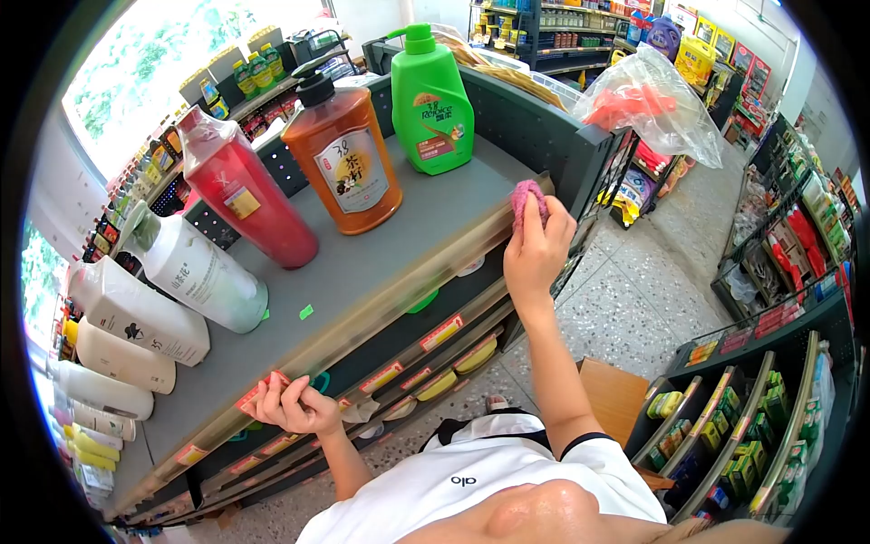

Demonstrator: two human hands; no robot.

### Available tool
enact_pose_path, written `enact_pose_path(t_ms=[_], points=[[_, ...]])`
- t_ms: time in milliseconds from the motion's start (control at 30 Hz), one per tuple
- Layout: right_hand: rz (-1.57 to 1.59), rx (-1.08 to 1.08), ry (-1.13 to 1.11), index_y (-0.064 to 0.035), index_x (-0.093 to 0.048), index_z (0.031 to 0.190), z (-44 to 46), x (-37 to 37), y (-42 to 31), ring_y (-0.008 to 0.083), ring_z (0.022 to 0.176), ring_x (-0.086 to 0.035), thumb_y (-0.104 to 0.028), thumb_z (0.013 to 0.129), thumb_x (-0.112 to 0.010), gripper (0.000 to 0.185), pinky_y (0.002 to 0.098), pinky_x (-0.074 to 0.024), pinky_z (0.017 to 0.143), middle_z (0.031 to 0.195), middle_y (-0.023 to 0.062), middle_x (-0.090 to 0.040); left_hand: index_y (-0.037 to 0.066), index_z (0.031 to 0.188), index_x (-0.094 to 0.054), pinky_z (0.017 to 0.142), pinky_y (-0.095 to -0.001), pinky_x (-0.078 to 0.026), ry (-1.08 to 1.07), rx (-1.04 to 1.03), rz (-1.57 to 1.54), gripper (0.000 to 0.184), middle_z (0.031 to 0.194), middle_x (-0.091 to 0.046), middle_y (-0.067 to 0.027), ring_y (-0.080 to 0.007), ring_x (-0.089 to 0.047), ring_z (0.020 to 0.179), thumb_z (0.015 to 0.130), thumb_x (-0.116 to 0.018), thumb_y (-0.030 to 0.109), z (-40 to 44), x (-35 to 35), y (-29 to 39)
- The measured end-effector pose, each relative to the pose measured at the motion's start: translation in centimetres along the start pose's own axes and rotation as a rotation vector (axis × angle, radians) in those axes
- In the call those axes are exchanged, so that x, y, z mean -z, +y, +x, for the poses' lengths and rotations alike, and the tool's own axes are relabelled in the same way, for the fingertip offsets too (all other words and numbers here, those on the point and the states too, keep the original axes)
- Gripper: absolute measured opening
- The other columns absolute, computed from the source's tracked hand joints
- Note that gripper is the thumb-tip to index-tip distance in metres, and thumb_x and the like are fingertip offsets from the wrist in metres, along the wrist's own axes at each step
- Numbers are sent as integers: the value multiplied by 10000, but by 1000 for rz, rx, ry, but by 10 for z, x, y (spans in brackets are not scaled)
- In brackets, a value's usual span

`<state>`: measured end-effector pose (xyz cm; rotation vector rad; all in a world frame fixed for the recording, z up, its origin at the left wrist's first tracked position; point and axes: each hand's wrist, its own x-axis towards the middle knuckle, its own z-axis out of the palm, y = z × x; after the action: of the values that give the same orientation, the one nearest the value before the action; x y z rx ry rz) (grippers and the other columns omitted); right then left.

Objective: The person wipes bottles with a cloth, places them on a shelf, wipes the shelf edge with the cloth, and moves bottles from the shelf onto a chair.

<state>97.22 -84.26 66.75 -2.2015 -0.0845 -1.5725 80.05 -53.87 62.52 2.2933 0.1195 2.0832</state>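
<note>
My right hand (539, 258) is closed on a bunched pinkish-purple cloth (528, 201), at the right end of the shelf's front edge strip (399, 295). Lower down at the left, my left hand (297, 405) has its fingers curled at a red-and-white price label (256, 395) by the same strip. Whether the label is still in the strip, I cannot tell. Behind the strip, on the grey shelf (349, 267), stand a green Rejoice pump bottle (433, 113), an amber pump bottle (344, 163), a red bottle (249, 195) and a white bottle (204, 272).
More white bottles (140, 313) line the shelf's left part. A small green scrap (306, 312) lies on its surface. Lower shelves carry price labels (441, 333). A clear plastic bag with red contents (648, 104) hangs past the right end. A wooden stool (609, 403) and stocked racks (743, 435) are at the right.
</note>
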Motion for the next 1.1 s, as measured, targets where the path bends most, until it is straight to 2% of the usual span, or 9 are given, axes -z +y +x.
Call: enact_pose_path(t_ms=[100,233,433,567,633,733,967,1000,1100], points=[[-97,-50,-31,-13,-624,1141,11,-5,12,355,1010,-509,13,782,-638,360,432,-440,865,1128,159,-532,98,763,-657,1060,-501,-282,23,18,-10,135,1057,-634,-89,-317,-536,1091,804,-568,6,-1,-2,0],[-251,-61,-80,-32,-636,1139,23,-3,20,326,983,-521,-40,821,-623,318,410,-462,833,1104,130,-539,97,766,-652,1056,-502,-289,31,-11,-19,139,1048,-632,-91,-324,-539,1090,802,-557,2,1,-3,0],[-332,-80,-108,-36,-639,1134,16,1,19,314,952,-522,-24,784,-627,350,408,-465,809,1085,125,-539,99,779,-656,1048,-490,-296,13,-7,-5,142,1058,-635,-94,-325,-543,1094,803,-562,-5,0,-1,0],[-322,-120,-102,-24,-630,1136,1,-1,21,324,956,-521,-10,762,-633,374,413,-459,821,1092,137,-536,124,732,-668,1029,-472,-293,11,23,-41,172,1053,-633,-83,-300,-515,1082,757,-560,-8,0,-1,-1],[-283,-137,-91,-18,-626,1136,0,0,19,334,962,-519,-6,767,-630,370,416,-456,824,1095,147,-535,128,741,-673,1028,-472,-292,10,19,-47,171,1053,-635,-83,-300,-515,1083,750,-567,-6,-1,0,-2],[-208,-192,-79,-6,-614,1128,-7,0,17,354,967,-513,13,760,-625,368,424,-449,842,1091,157,-525,103,776,-668,1036,-476,-305,2,7,-65,150,1089,-649,-77,-304,-532,1092,803,-575,-12,0,2,-2],[29,-289,-63,13,-599,1130,-31,3,-2,372,957,-506,32,764,-609,367,444,-430,833,1070,185,-519,98,773,-676,1024,-461,-316,11,-7,-78,147,1086,-658,-85,-306,-533,1093,789,-586,-18,3,2,-2],[76,-305,-56,27,-615,1121,-32,6,-10,371,967,-517,5,816,-579,308,438,-419,840,1039,191,-527,97,775,-677,1022,-460,-319,9,-6,-79,147,1087,-658,-86,-308,-534,1092,787,-588,-20,3,3,-2],[140,-289,-84,32,-611,1124,-40,16,-28,362,948,-512,-2,832,-578,295,429,-422,830,1029,187,-525,94,778,-679,1016,-457,-323,-4,-4,-81,145,1091,-657,-89,-314,-537,1092,782,-592,-23,3,4,-1]])
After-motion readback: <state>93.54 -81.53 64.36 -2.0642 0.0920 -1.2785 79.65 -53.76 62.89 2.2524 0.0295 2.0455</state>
